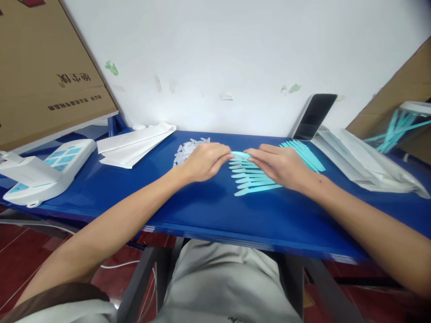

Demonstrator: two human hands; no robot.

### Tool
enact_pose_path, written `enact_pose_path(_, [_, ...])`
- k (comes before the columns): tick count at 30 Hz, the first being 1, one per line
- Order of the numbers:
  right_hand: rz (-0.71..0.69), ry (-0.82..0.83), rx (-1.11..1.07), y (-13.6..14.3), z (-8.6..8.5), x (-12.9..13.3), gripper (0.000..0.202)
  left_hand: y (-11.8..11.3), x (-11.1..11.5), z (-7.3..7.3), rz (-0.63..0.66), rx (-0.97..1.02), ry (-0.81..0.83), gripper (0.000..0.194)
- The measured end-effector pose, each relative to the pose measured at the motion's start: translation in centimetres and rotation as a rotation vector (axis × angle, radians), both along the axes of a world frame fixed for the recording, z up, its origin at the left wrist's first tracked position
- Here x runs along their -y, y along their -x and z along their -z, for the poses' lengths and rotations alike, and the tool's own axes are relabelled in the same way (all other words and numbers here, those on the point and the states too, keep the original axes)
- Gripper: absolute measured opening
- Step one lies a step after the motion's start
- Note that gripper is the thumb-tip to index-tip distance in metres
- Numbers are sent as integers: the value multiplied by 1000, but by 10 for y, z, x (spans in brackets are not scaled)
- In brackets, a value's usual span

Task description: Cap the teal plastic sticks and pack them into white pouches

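My left hand and my right hand meet over the table, pinching the two ends of one teal eyebrow razor. Most of its length shows between my fingertips; whatever else is under the left fingers is hidden. Right below it lies a row of several teal razors, pale blade ends pointing left, partly covered by my right hand. Behind my left hand is a loose pile of small translucent blade caps. Another bunch of teal razors rests beyond my right hand.
A phone leans against the wall. White plastic bags lie at the right, near a clear container with teal sticks. On the left are a folded white bag, a white power strip with a charger, and a cardboard box.
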State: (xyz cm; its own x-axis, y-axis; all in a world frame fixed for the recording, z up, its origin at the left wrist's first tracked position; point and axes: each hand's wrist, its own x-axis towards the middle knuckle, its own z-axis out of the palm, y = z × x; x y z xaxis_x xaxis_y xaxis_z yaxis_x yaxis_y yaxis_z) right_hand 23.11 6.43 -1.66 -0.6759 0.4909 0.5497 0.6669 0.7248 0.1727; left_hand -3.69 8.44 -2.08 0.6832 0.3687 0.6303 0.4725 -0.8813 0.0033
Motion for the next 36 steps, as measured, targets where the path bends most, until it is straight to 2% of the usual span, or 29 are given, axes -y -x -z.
enact_pose_path(6, [18,29,39,0,-7,9,43,-2,7,1,3,52,71,35])
enact_pose_path(10, [6,67,33,1,-6,5,43,-2,6,-1,-27,-19,143,39])
enact_pose_path(13, [7,131,-55,2,4,-14,39,0,-4,-1,-112,-126,146,39])
enact_pose_path(15, [56,173,-114,1,15,-31,38,4,-12,-1,-185,-179,123,39])
enact_pose_path(18, [127,225,-139,-6,30,-52,46,12,-18,0,-240,-211,134,51])
enact_pose_path(21, [141,293,-110,-13,39,-62,46,14,-14,1,-187,-220,200,59])
enact_pose_path(26, [167,318,-81,-15,40,-64,44,6,-8,8,-34,-218,390,56])
enact_pose_path(30, [179,312,-28,-14,39,-61,44,6,-11,13,-48,-240,438,56])
enact_pose_path(36, [121,346,-57,-14,32,-53,42,7,-10,10,-53,-237,426,54])
